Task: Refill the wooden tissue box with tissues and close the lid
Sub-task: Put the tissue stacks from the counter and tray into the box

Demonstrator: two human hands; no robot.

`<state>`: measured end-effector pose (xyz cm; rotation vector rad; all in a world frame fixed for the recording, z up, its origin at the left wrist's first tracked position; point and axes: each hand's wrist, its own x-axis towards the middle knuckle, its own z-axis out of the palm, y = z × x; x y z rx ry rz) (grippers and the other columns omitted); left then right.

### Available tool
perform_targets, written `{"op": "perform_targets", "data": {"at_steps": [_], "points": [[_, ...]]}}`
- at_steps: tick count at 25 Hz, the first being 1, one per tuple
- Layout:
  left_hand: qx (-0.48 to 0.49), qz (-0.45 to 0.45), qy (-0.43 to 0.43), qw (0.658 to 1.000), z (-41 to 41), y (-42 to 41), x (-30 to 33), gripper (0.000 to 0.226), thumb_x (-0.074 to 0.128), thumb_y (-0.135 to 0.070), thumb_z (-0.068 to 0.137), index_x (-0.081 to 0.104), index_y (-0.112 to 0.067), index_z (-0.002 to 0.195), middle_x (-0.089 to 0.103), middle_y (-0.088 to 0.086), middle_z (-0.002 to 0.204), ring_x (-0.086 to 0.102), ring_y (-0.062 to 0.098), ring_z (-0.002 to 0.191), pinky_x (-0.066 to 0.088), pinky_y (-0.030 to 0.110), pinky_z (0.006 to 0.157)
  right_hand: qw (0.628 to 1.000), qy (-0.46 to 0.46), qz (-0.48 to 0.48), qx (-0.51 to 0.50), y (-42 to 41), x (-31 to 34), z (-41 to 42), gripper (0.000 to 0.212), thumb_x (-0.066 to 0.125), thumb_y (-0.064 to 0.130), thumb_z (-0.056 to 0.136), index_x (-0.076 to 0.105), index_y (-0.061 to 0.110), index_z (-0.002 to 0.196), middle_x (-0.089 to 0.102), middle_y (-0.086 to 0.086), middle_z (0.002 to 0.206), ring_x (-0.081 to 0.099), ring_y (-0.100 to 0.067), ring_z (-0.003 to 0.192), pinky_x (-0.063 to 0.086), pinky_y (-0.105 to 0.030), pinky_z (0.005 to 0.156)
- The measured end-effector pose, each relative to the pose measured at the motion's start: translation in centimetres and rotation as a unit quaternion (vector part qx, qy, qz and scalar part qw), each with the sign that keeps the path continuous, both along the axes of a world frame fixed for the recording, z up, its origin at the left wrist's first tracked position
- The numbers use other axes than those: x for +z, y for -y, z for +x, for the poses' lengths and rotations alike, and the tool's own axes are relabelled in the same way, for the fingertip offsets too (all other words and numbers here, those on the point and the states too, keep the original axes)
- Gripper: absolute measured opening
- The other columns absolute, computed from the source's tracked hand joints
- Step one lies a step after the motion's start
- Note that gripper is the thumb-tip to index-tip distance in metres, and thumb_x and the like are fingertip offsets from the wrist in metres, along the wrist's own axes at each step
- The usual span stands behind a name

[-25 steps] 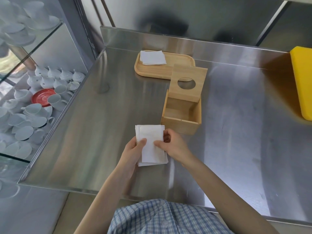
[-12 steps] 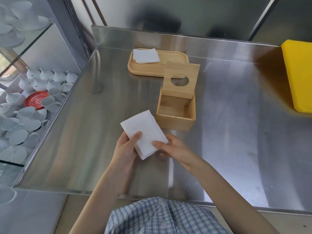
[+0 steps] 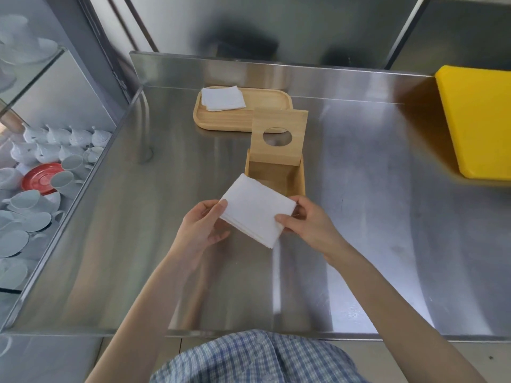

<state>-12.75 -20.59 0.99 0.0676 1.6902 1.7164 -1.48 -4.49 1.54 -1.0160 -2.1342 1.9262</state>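
A stack of white tissues is held tilted above the steel counter, its far corner over the front left of the wooden tissue box. My left hand grips the stack's left edge and my right hand grips its right corner. The box stands open, and its lid, with a round hole, is propped upright at the back. The box's front wall is hidden behind the stack.
A wooden tray at the back carries a second pile of white tissues. A yellow board lies at the right. White cups and a red saucer fill a glass shelf left of the counter's edge.
Both hands have lifted the tissue stack off the counter, turned it clockwise and carried it forward to the box's front left corner.
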Motion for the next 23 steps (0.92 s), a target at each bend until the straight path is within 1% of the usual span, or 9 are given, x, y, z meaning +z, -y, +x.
{"op": "perform_targets", "data": {"at_steps": [2, 4, 6, 9, 13, 17, 19, 21, 23], "points": [[-0.027, -0.032, -0.038, 0.998, -0.7, -1.1, 0.5, 0.008, 0.055, -0.028, 0.090, 0.060, -0.023, 0.088, 0.063, -0.004, 0.086, 0.057, 0.011, 0.078, 0.049, 0.021, 0.066, 0.998, 0.013, 0.062, 0.017, -1.1, 0.9, -0.2, 0.022, 0.064, 0.007, 0.084, 0.054, 0.018, 0.101, 0.062, -0.006, 0.101, 0.062, -0.025, 0.096, 0.056, -0.032, 0.085], [-0.044, -0.064, -0.087, 0.993, -1.4, -2.4, 0.9, 0.005, 0.056, -0.028, 0.089, 0.059, -0.026, 0.087, 0.062, -0.006, 0.084, 0.056, 0.009, 0.077, 0.047, 0.015, 0.058, 0.995, 0.022, 0.097, 0.026, -2.1, 1.8, -0.5, 0.021, 0.062, 0.007, 0.085, 0.054, 0.018, 0.100, 0.061, -0.004, 0.098, 0.060, -0.021, 0.090, 0.054, -0.023, 0.076], [-0.057, -0.094, -0.133, 0.985, -2.1, -3.7, 1.1, 0.004, 0.057, -0.025, 0.088, 0.058, -0.024, 0.085, 0.061, -0.006, 0.079, 0.054, 0.009, 0.072, 0.045, 0.009, 0.050, 0.989, 0.041, 0.138, 0.022, -3.2, 2.4, -1.1, 0.020, 0.061, 0.010, 0.086, 0.057, 0.017, 0.105, 0.060, -0.003, 0.098, 0.061, -0.021, 0.092, 0.054, -0.024, 0.077], [-0.070, -0.157, -0.203, 0.964, -3.0, -5.7, 1.2, 0.008, 0.061, -0.025, 0.085, 0.060, -0.017, 0.088, 0.059, -0.004, 0.077, 0.053, 0.015, 0.075, 0.043, 0.019, 0.064, 0.976, 0.062, 0.209, -0.004, -5.0, 2.6, -2.0, 0.026, 0.057, 0.016, 0.089, 0.061, 0.010, 0.114, 0.060, -0.002, 0.097, 0.063, -0.025, 0.097, 0.051, -0.037, 0.093], [-0.098, -0.223, -0.281, 0.928, -3.4, -7.9, 1.8, 0.022, 0.059, -0.024, 0.086, 0.058, -0.011, 0.103, 0.060, 0.001, 0.084, 0.053, 0.018, 0.084, 0.040, 0.024, 0.066, 0.961, 0.081, 0.263, 0.005, -6.6, 2.6, -3.4, 0.025, 0.056, 0.013, 0.088, 0.061, 0.005, 0.112, 0.065, -0.008, 0.096, 0.058, -0.020, 0.086, 0.048, -0.029, 0.083], [-0.108, -0.256, -0.313, 0.908, -3.8, -9.4, 1.8, 0.022, 0.056, -0.028, 0.088, 0.058, -0.007, 0.096, 0.057, 0.000, 0.074, 0.055, 0.022, 0.083, 0.040, 0.028, 0.070, 0.938, 0.106, 0.328, 0.033, -7.5, 2.5, -5.3, 0.026, 0.056, 0.011, 0.087, 0.060, 0.008, 0.112, 0.068, -0.012, 0.106, 0.061, -0.027, 0.098, 0.046, -0.028, 0.081], [-0.129, -0.308, -0.348, 0.876, -4.0, -9.9, 1.6, 0.022, 0.054, -0.030, 0.088, 0.057, -0.009, 0.094, 0.063, 0.003, 0.081, 0.058, 0.028, 0.086, 0.041, 0.030, 0.069, 0.914, 0.128, 0.379, 0.073, -7.6, 2.3, -6.1, 0.027, 0.053, 0.011, 0.087, 0.059, 0.009, 0.113, 0.066, -0.013, 0.111, 0.059, -0.030, 0.102, 0.049, -0.034, 0.085], [-0.162, -0.376, -0.408, 0.816, -4.3, -10.4, 1.6, 0.023, 0.051, -0.030, 0.090, 0.057, -0.010, 0.097, 0.068, 0.008, 0.094, 0.060, 0.031, 0.091, 0.040, 0.031, 0.068, 0.888, 0.140, 0.424, 0.110, -7.7, 2.1, -6.8, 0.027, 0.048, 0.010, 0.088, 0.058, 0.009, 0.113, 0.062, -0.011, 0.116, 0.057, -0.032, 0.105, 0.048, -0.038, 0.083], [-0.192, -0.416, -0.454, 0.764, -4.5, -10.9, 1.6, 0.022, 0.048, -0.029, 0.092, 0.057, -0.010, 0.100, 0.069, 0.009, 0.099, 0.061, 0.032, 0.094, 0.040, 0.032, 0.068, 0.863, 0.153, 0.461, 0.135, -7.5, 1.9, -7.2, 0.026, 0.045, 0.010, 0.089, 0.057, 0.011, 0.113, 0.060, -0.008, 0.120, 0.056, -0.032, 0.106, 0.045, -0.035, 0.077]]}}
